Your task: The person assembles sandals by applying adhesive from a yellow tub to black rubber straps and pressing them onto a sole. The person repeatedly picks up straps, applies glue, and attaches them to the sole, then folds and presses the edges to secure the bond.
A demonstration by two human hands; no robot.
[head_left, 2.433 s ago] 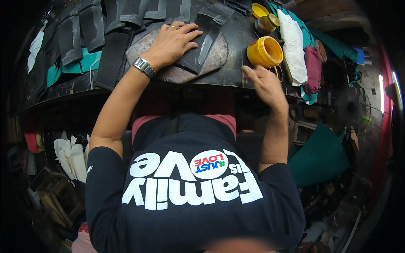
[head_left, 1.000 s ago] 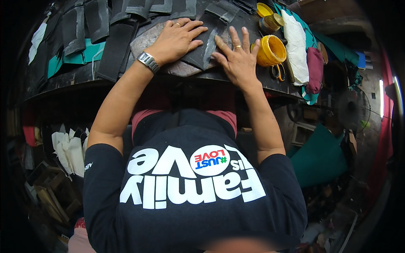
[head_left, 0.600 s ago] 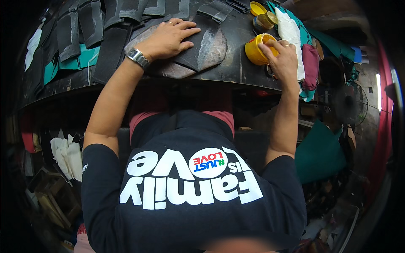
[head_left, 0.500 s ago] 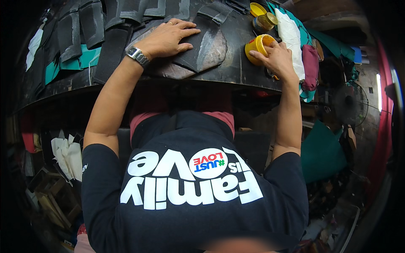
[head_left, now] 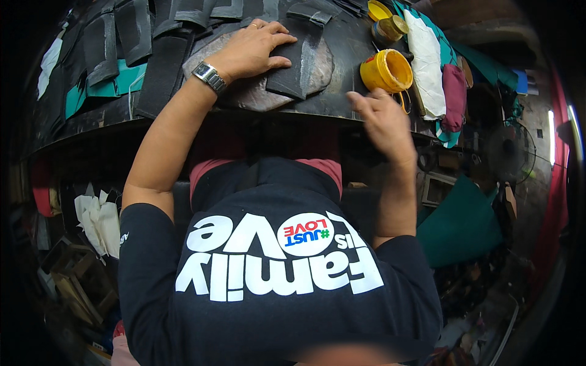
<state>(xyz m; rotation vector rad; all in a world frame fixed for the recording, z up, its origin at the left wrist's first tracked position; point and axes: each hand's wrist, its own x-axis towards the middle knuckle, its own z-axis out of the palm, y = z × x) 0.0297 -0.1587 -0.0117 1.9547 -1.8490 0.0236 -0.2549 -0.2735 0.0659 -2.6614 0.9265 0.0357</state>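
- The left hand (head_left: 259, 52) lies palm down on a black piece (head_left: 292, 76), its fingers spread wide, the thumb set apart and nothing gripped between them
- That black piece sits on a flat grey slab (head_left: 262, 100) near the front edge of the desk (head_left: 349, 52), with a paler streak running down its right side
- A metal watch (head_left: 209, 77) circles the left wrist
- The right hand (head_left: 387, 122) is at the desk's front edge, just below a yellow jar (head_left: 381, 70) in the view; its fingers look partly curled but blurred, so I cannot tell whether they hold anything
- The yellow jar is uncovered, with an orange handle loop (head_left: 406, 102) beside it
- Beyond it stand a brownish jar (head_left: 390, 28) and a yellow lid (head_left: 378, 11)
- A white cloth (head_left: 425, 67) and a maroon bundle (head_left: 454, 100) lie right of the jars
- More black pieces (head_left: 101, 52), edged in grey, overlap at the left, above a teal sheet (head_left: 125, 79)
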